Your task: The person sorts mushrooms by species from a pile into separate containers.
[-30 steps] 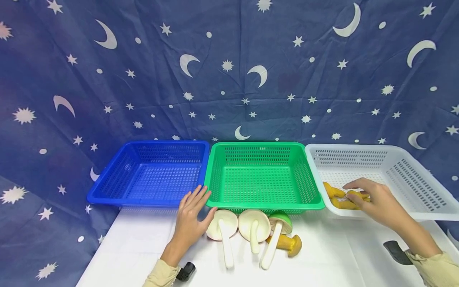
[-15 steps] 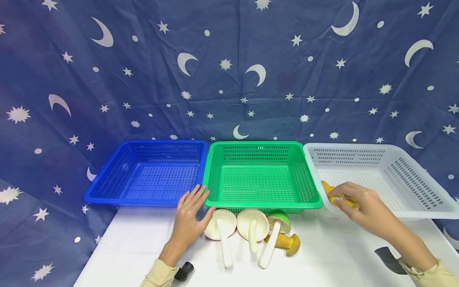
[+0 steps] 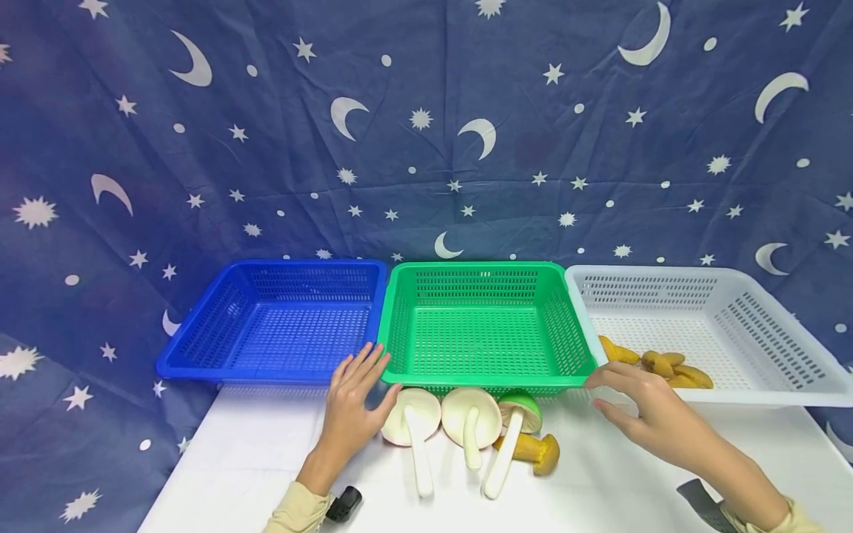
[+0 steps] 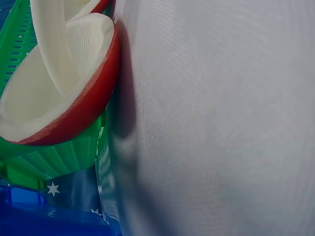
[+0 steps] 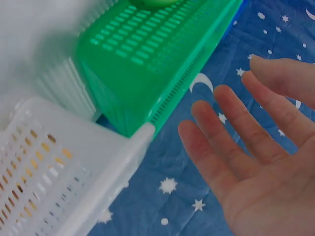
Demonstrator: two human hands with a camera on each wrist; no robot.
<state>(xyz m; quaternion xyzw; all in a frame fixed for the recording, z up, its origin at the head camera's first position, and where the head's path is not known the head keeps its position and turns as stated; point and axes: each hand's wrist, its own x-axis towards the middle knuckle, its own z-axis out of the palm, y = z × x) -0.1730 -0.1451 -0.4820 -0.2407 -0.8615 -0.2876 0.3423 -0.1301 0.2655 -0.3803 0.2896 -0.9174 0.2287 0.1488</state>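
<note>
My left hand (image 3: 353, 414) lies with straight, spread fingers in the head view, its fingertips at the front corners of the blue and green baskets. Just right of its thumb is a mushroom with a pale underside (image 3: 412, 419); the left wrist view shows its red cap (image 4: 93, 103). A second pale mushroom (image 3: 472, 418), a green-capped mushroom (image 3: 521, 411) and a yellow-brown mushroom (image 3: 546, 455) follow to the right, the green one's stem crossing the yellow-brown one. My right hand (image 3: 660, 422) holds nothing, fingers extended over the white basket's front left corner.
Along the back of the white table (image 3: 266, 459) stand a blue basket (image 3: 193, 366), a green basket (image 3: 493, 383) and a white basket (image 3: 766, 397), side by side. Several yellow-brown mushrooms (image 3: 693, 376) lie in the white one. A star-patterned blue cloth (image 3: 400, 207) hangs behind.
My right hand has come away from the yellow-brown mushrooms in the white basket, toward the left and front, leaving them inside. The left hand has stayed in place.
</note>
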